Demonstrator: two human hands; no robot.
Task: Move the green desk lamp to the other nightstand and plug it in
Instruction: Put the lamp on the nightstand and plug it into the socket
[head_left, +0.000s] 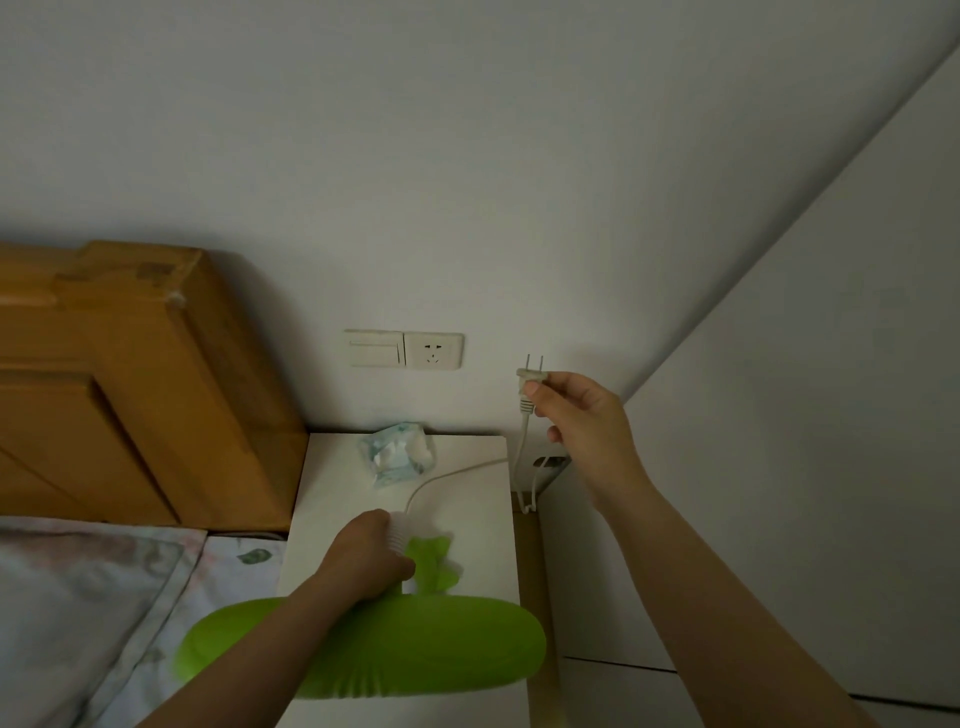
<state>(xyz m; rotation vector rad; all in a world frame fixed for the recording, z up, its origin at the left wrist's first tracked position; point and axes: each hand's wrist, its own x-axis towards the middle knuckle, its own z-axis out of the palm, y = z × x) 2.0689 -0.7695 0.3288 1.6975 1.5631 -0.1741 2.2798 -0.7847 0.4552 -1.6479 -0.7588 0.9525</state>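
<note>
From the head camera, a white rectangular nightstand (467, 519) stands against the far wall, just right of an orange-brown wooden headboard (130, 389). The green plastic desk lamp (374, 644) is on the nightstand's near half: its broad oval shade fills the near edge of the view and overhangs the tabletop's near-left corner, while its ribbed white flexible neck and a green leaf-shaped piece rise just beyond it.

The person's left hand (371, 553) is closed around that ribbed neck, fingers wrapped and pressed tight on it. A thin off-white power cord (452, 474) leaves the lamp just beyond the left hand, curves across the tabletop to its right edge, drops in a loop beside the nightstand and climbs to the right hand.

The right hand (576, 415) is raised to the right of the nightstand, thumb and forefinger pinching an off-white two-pin plug (530, 382) with its prongs pointing up. The plug hangs apart from the wall, to the right of and slightly below a cream wall socket (433, 351), which sits beside a cream rocker switch plate (373, 348) on its left.

A crumpled pale-blue and white tissue packet (397, 457) lies at the far end of the tabletop, near the cord. At the near left lies patterned floral bedding (88, 613).
</note>
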